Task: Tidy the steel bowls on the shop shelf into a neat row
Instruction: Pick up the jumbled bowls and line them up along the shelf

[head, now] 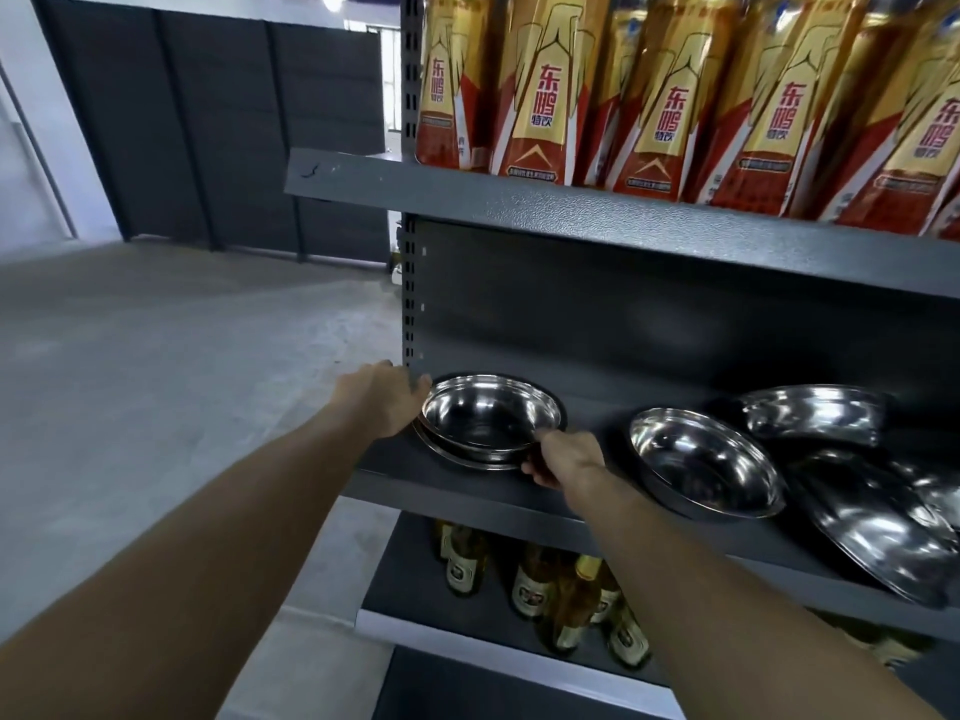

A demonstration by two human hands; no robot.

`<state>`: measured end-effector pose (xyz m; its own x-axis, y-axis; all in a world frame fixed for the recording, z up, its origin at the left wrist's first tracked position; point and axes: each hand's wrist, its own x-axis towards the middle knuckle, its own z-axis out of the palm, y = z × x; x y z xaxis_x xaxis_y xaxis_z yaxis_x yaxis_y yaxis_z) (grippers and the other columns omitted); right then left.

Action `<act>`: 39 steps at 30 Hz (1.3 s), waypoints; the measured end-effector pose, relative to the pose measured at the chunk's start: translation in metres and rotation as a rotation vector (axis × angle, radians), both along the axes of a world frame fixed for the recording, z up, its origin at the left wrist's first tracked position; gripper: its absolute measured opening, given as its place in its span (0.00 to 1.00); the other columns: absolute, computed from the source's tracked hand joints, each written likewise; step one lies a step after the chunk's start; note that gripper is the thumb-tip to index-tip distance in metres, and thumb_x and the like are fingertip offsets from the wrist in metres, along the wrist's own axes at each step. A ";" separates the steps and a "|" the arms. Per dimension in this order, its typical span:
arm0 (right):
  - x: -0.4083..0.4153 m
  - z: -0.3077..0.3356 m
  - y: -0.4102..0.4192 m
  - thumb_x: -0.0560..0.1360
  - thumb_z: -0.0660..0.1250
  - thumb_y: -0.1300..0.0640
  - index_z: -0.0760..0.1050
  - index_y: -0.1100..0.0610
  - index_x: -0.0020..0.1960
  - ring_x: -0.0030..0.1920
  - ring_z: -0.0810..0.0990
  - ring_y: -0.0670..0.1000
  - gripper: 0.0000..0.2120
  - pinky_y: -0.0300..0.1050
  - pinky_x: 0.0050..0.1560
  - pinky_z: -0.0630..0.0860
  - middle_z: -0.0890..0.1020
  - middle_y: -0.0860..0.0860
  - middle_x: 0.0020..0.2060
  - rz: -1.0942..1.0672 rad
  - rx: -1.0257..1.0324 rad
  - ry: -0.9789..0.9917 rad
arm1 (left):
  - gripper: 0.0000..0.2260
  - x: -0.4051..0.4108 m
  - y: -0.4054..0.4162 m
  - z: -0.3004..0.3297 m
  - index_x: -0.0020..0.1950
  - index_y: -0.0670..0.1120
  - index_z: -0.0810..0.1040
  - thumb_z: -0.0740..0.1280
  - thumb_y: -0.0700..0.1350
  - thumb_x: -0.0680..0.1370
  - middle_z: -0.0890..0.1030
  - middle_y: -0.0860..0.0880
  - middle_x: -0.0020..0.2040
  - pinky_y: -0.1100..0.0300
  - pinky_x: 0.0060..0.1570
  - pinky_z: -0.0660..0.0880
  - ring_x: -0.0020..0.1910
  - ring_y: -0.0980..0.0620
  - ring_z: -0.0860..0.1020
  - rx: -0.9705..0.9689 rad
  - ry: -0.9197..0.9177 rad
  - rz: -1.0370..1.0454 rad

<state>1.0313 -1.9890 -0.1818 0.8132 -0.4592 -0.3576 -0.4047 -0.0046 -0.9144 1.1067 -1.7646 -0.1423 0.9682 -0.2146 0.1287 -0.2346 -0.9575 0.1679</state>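
Note:
A shiny steel bowl (491,420) sits nested on another bowl at the left end of the dark grey shelf (457,491). My left hand (387,400) grips its left rim and my right hand (561,457) grips its front right rim. A second steel bowl (704,467) lies tilted toward me in the middle. Further right, a bowl (815,413) leans at the back and a large one (878,522) tips over the shelf's front edge.
Gold and red drink bottles (675,96) fill the shelf above. Amber glass bottles (556,595) stand on the shelf below. The perforated upright post (410,304) is just behind my left hand. Grey concrete floor (156,356) lies to the left.

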 end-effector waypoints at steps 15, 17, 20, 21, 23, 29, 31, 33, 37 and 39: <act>-0.003 0.002 -0.021 0.80 0.64 0.55 0.54 0.55 0.81 0.23 0.73 0.47 0.33 0.38 0.21 0.69 0.79 0.52 0.29 0.031 -0.220 0.011 | 0.25 0.014 -0.069 0.010 0.62 0.44 0.77 0.49 0.58 0.83 0.78 0.42 0.60 0.49 0.55 0.73 0.59 0.42 0.76 0.065 -0.044 -0.224; -0.006 0.005 -0.031 0.80 0.63 0.55 0.55 0.55 0.80 0.23 0.73 0.48 0.32 0.37 0.20 0.68 0.79 0.52 0.29 -0.015 -0.222 -0.003 | 0.25 0.015 -0.083 0.010 0.62 0.44 0.76 0.49 0.59 0.82 0.77 0.43 0.60 0.49 0.56 0.73 0.59 0.42 0.76 0.058 -0.035 -0.271; -0.015 0.007 -0.050 0.80 0.63 0.55 0.69 0.58 0.70 0.23 0.74 0.49 0.19 0.37 0.20 0.70 0.79 0.53 0.30 -0.111 -0.226 -0.022 | 0.24 0.014 -0.107 0.009 0.62 0.45 0.76 0.50 0.58 0.82 0.77 0.43 0.62 0.49 0.56 0.72 0.61 0.42 0.75 0.038 -0.014 -0.331; -0.019 0.008 -0.055 0.80 0.63 0.55 0.71 0.59 0.66 0.23 0.74 0.50 0.16 0.37 0.21 0.70 0.79 0.53 0.30 -0.141 -0.217 -0.020 | 0.24 0.012 -0.115 0.009 0.63 0.45 0.76 0.50 0.58 0.82 0.76 0.43 0.63 0.49 0.57 0.72 0.62 0.42 0.75 0.043 -0.010 -0.349; -0.028 0.010 -0.068 0.80 0.63 0.55 0.71 0.59 0.64 0.24 0.74 0.50 0.14 0.36 0.20 0.71 0.78 0.53 0.30 -0.196 -0.189 -0.014 | 0.24 0.009 -0.132 0.009 0.64 0.45 0.76 0.50 0.59 0.82 0.75 0.43 0.64 0.49 0.58 0.71 0.64 0.42 0.74 0.062 -0.007 -0.397; -0.063 0.016 -0.102 0.79 0.65 0.55 0.73 0.56 0.66 0.25 0.75 0.51 0.17 0.39 0.24 0.74 0.79 0.53 0.32 -0.353 -0.169 0.005 | 0.23 -0.007 -0.181 0.004 0.66 0.46 0.75 0.52 0.58 0.82 0.75 0.43 0.66 0.49 0.65 0.68 0.67 0.43 0.72 0.080 -0.029 -0.539; -0.077 0.018 -0.113 0.79 0.66 0.55 0.74 0.55 0.62 0.26 0.77 0.51 0.13 0.37 0.21 0.74 0.80 0.53 0.33 -0.422 -0.179 0.012 | 0.23 -0.014 -0.196 0.004 0.66 0.46 0.75 0.52 0.58 0.82 0.75 0.43 0.67 0.49 0.66 0.67 0.67 0.42 0.72 0.081 -0.025 -0.583; -0.091 0.019 -0.125 0.79 0.66 0.54 0.74 0.55 0.58 0.29 0.79 0.51 0.10 0.35 0.18 0.71 0.80 0.53 0.36 -0.484 -0.200 0.036 | 0.24 -0.021 -0.209 0.004 0.67 0.46 0.75 0.52 0.58 0.82 0.75 0.43 0.67 0.49 0.66 0.67 0.67 0.42 0.72 0.082 -0.021 -0.622; -0.109 0.019 -0.146 0.77 0.67 0.52 0.78 0.64 0.59 0.45 0.85 0.61 0.17 0.50 0.43 0.84 0.85 0.60 0.48 -0.532 -0.256 0.104 | 0.23 -0.037 -0.231 0.003 0.66 0.46 0.76 0.53 0.58 0.82 0.76 0.43 0.65 0.50 0.65 0.68 0.66 0.43 0.73 0.069 -0.019 -0.665; -0.117 0.017 -0.154 0.77 0.66 0.53 0.79 0.66 0.55 0.47 0.85 0.62 0.16 0.57 0.50 0.83 0.85 0.62 0.47 -0.549 -0.246 0.106 | 0.23 -0.044 -0.240 0.001 0.66 0.46 0.76 0.53 0.58 0.82 0.76 0.43 0.65 0.50 0.64 0.68 0.66 0.42 0.73 0.077 -0.015 -0.665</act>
